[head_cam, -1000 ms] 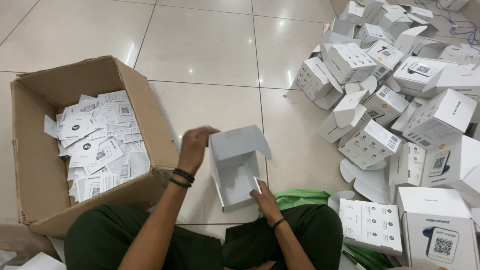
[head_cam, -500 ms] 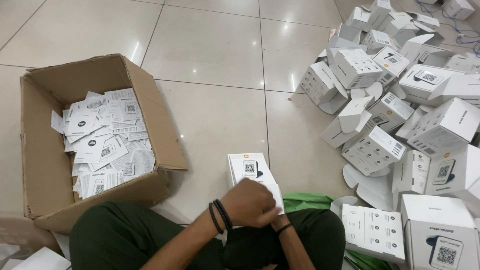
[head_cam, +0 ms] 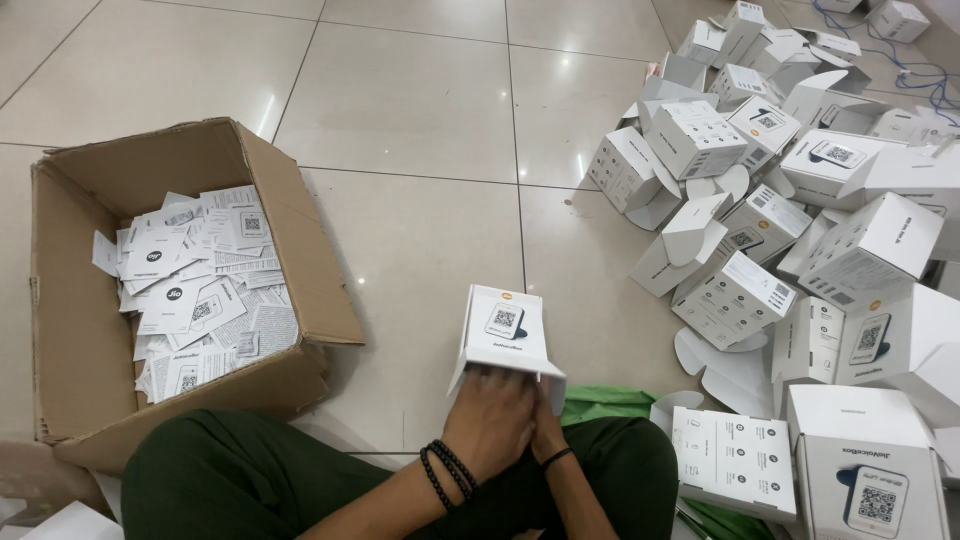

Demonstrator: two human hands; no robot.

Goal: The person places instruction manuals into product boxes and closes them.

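I sit cross-legged on the tiled floor with a small white carton in front of my knees, its printed face turned up. My left hand, with dark bead bracelets at the wrist, covers the carton's near open end and grips it. Just behind it, my right hand is mostly hidden; it holds the carton's right near corner. A flap sticks out beside my fingers.
An open brown cardboard box on my left holds several loose white leaflets. A heap of white cartons, many with open flats, covers the floor on my right. A green cloth lies by my right knee.
The carton was open with its flaps up and my left hand raised beside it. It has since been turned printed face up, and both hands have closed on its near end.
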